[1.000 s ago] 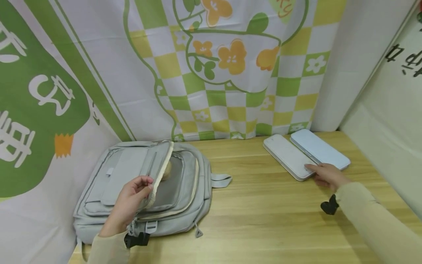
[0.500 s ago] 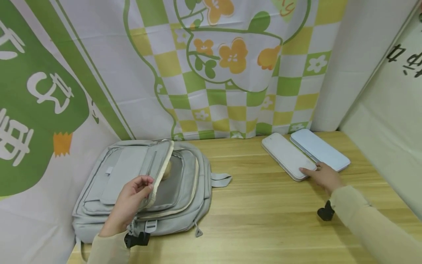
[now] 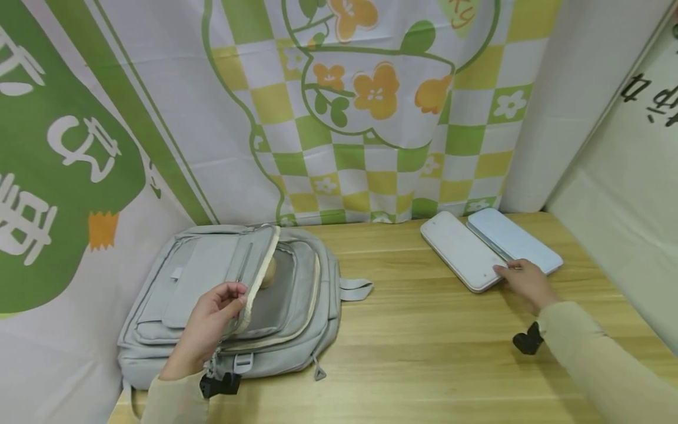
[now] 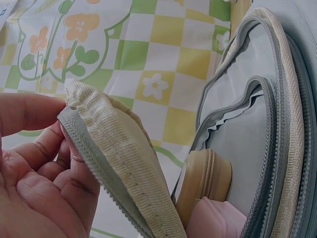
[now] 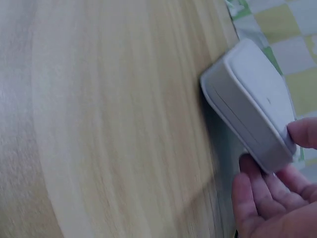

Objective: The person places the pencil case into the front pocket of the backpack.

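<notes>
A grey backpack (image 3: 328, 300) lies on its back at the left, its front pocket unzipped. My left hand (image 3: 206, 324) pinches the cream-trimmed edge of the pocket flap (image 4: 126, 158) between thumb and fingertips, folding it up. Inside the pocket sit a tan zipped case (image 4: 200, 178) and a pink object (image 4: 215, 220). On the right, my right hand (image 3: 529, 285) grips the near end of a long white case (image 3: 461, 250), thumb on top and fingers underneath. A light blue case (image 3: 514, 238) of similar shape lies right beside it.
Both cases and the bag are on a wooden table (image 3: 402, 353). A checked, flowered cloth (image 3: 371, 118) hangs along the back edge, with more cloth at both sides. A grey strap loop (image 3: 356, 289) sticks out from the bag.
My right hand has shifted slightly over the near end of the white case, and the case has moved a little. My left hand keeps its pinch on the flap.
</notes>
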A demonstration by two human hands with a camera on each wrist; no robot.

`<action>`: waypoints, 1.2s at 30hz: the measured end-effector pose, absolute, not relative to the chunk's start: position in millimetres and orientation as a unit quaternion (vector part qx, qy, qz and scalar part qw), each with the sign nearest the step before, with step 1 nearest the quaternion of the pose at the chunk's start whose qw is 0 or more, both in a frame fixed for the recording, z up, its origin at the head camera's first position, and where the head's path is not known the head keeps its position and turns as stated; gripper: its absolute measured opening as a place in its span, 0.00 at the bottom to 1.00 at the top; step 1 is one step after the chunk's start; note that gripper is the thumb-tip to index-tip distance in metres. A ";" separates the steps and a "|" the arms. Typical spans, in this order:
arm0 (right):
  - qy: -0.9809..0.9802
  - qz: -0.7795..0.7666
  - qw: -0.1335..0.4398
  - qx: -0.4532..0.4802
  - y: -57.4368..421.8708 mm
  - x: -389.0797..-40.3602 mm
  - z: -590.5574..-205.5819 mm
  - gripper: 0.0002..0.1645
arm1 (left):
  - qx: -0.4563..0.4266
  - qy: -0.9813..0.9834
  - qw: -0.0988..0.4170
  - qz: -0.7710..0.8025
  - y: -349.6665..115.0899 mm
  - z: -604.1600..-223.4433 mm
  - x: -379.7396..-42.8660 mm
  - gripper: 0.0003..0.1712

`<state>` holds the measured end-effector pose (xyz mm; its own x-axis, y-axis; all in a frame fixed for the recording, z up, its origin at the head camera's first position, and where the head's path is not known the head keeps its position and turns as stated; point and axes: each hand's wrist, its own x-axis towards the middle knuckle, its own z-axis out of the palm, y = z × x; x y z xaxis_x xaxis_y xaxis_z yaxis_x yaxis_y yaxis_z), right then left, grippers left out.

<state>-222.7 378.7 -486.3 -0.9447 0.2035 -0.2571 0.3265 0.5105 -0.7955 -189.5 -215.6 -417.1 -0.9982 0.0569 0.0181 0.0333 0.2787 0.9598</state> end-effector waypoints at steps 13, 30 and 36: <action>0.656 -0.724 0.152 0.149 389.5 -223.2 -477.4 0.10 | 0.023 0.798 0.011 0.602 -218.8 -415.9 -189.6 0.11; 0.562 -0.795 0.197 0.113 355.5 -221.3 -466.2 0.13 | 0.034 0.798 0.004 0.602 -215.6 -417.1 -189.5 0.09; 0.584 -0.781 0.196 0.108 343.4 -223.0 -465.6 0.07 | 0.033 0.801 0.008 0.598 -215.2 -416.7 -190.4 0.10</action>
